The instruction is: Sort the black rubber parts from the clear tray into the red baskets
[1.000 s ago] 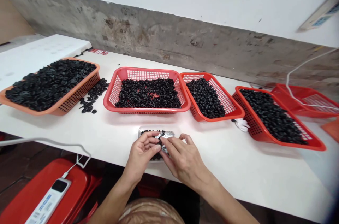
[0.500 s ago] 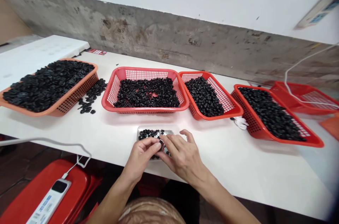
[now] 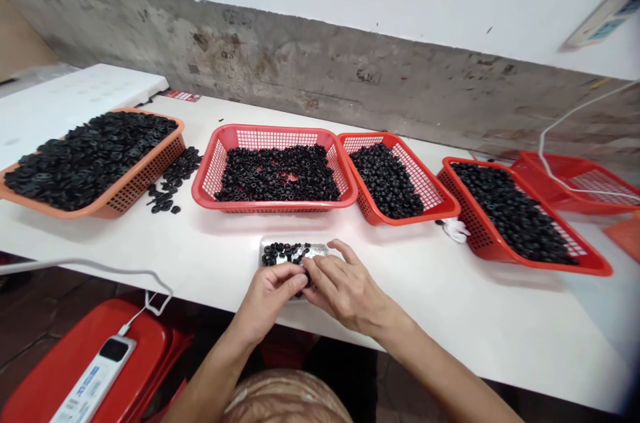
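Observation:
My left hand [image 3: 269,295] and my right hand [image 3: 346,288] meet above the near side of a small clear tray [image 3: 320,238]. Between thumb and fingers of both hands is a small black part [image 3: 308,278], mostly covered by the fingertips. Its exact shape is hidden, though it resembles the ring-like black pieces [image 3: 280,251] lying in the tray. Small shiny pieces [image 3: 319,249] lie at the tray's right side, partly behind my right hand. The right little finger sticks out from the others.
Behind the tray stands a red basket [image 3: 275,207] of small black rings. Two more red baskets [image 3: 430,215] [image 3: 545,263] of black parts stand to the right. An orange basket [image 3: 125,199] and loose black pieces [image 3: 173,183] are at left. A power strip [image 3: 95,379] lies on a red stool [image 3: 50,363].
Both hands stay together at the tray with the small black part. The right fingers have drawn in slightly and the fingertips have shifted a little lower.

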`<state>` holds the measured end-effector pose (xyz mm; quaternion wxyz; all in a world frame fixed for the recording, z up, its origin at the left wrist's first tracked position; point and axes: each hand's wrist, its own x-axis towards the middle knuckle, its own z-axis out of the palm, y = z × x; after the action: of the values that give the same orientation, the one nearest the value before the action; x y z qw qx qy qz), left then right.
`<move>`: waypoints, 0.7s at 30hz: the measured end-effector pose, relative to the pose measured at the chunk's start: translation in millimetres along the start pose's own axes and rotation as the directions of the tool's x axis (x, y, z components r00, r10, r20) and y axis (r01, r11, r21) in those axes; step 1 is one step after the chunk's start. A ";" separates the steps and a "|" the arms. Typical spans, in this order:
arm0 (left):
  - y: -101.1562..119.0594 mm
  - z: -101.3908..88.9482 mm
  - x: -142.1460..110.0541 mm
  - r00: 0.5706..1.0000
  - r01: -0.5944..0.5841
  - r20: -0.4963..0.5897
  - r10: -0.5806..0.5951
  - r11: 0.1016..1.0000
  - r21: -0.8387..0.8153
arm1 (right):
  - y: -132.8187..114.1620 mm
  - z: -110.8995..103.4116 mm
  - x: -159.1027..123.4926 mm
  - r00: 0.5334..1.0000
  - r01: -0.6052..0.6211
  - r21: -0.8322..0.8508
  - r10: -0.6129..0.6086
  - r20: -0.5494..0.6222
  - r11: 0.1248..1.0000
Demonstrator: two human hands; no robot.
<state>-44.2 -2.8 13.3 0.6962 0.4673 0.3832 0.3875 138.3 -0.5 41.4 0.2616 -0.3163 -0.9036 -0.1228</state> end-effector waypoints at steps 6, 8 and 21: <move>-5.0 5.2 0.2 1.000 0.003 -0.009 -0.003 1.000 -0.029 | 1.2 5.9 -4.0 0.998 0.060 -0.034 -0.061 -0.018 0.998; -6.2 5.5 0.3 1.000 0.002 -0.018 -0.002 1.000 -0.030 | -0.3 8.0 -4.7 0.999 0.039 -0.023 -0.040 -0.008 0.999; 0.6 17.5 4.1 0.996 0.089 0.003 -0.091 0.973 -0.214 | 7.3 13.7 -6.8 0.974 -0.122 0.291 0.171 -0.151 0.949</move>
<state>-27.0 -5.1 17.8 0.7579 0.3705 0.3624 0.3961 142.0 7.0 26.6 0.3902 -0.3306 -0.8593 -0.0013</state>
